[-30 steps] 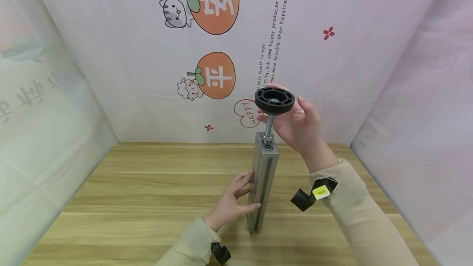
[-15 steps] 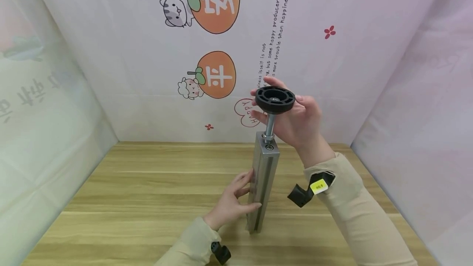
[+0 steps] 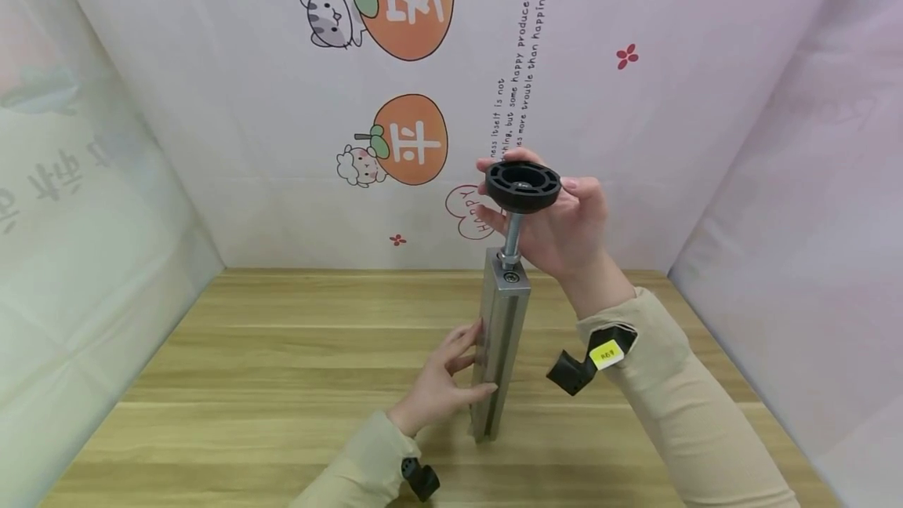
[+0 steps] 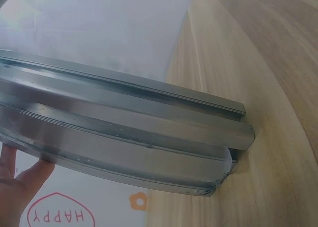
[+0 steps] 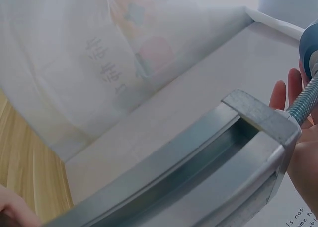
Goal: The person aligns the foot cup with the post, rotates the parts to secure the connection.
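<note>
A slotted aluminium profile (image 3: pixel 499 351) stands upright on the wooden table, leaning slightly in the head view. From its top rises a threaded rod (image 3: pixel 513 237) with a nut at its base. A round black levelling foot (image 3: pixel 523 198) with a ribbed, hollow face crowns the rod. My left hand (image 3: pixel 440 390) grips the profile's lower half, thumb in front and fingers at the left side. Around the foot's rim curls my right hand (image 3: pixel 564 226), thumb on the right edge and fingertips behind at the left. In the left wrist view the profile's lower end (image 4: pixel 233 157) meets the wood.
The wooden table (image 3: pixel 282 367) runs back to a white printed cloth (image 3: pixel 282 202) with orange fruit drawings and lettering. White cloth walls rise at the left and right. Black camera mounts (image 3: pixel 571 372) sit on both sleeved wrists.
My right hand has shifted slightly left; its thumb has come onto the foot's rim and its fingers reach further round the back. The left hand and the profile have stayed put.
</note>
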`<state>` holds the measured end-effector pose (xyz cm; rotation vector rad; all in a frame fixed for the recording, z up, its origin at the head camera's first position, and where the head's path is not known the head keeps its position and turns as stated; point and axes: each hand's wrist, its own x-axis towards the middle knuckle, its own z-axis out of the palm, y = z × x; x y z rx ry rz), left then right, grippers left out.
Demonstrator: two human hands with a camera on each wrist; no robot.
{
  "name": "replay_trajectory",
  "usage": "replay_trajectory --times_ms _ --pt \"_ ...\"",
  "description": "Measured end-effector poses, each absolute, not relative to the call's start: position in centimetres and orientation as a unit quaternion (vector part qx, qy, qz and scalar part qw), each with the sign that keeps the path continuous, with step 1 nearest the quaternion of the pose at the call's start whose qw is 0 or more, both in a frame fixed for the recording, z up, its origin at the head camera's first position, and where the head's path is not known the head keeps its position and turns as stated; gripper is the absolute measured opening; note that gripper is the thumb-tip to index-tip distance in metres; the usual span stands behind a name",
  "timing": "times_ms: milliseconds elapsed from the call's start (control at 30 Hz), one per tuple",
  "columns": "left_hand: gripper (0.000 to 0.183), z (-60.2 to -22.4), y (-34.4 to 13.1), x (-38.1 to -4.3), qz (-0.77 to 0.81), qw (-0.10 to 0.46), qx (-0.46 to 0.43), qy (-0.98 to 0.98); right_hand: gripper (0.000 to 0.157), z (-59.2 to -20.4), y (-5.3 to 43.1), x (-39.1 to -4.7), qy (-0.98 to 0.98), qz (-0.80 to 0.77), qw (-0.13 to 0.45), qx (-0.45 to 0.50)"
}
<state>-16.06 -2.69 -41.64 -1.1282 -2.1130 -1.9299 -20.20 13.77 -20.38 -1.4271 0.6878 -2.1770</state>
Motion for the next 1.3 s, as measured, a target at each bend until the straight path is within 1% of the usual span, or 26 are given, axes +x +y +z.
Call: replay_trajectory --times_ms 267,467,700,867,1033,1300 --pt "0.083 -41.5 -2.8 -16.1 -0.625 0.031 -0.366 -0.689 0.044 -20.3 13.6 -20.2 0.24 -0.788 0.227 -0.52" --pt "0.083 -41.5 -2.8 -15.9 -0.627 0.029 -0.37 -0.685 0.044 -20.4 13.8 -20.1 0.258 -0.785 0.211 -0.522" --pt "0.083 -41.5 -2.7 -15.9 -0.631 0.029 -0.365 -0.684 0.035 -20.3 13.9 -19.7 0.321 -0.791 0.156 -0.496" --pt "0.083 -41.5 -2.7 -15.8 -0.632 0.029 -0.365 -0.683 0.032 -20.6 14.2 -19.7 0.334 -0.799 0.124 -0.485" --pt "0.083 -41.5 -2.7 -15.8 -0.632 0.028 -0.371 -0.68 0.027 -20.5 14.5 -19.3 0.384 -0.789 0.076 -0.473" --pt "0.082 -41.5 -2.8 -15.8 -0.634 0.035 -0.375 -0.676 0.019 -20.0 14.7 -18.5 0.466 -0.778 -0.008 -0.42"
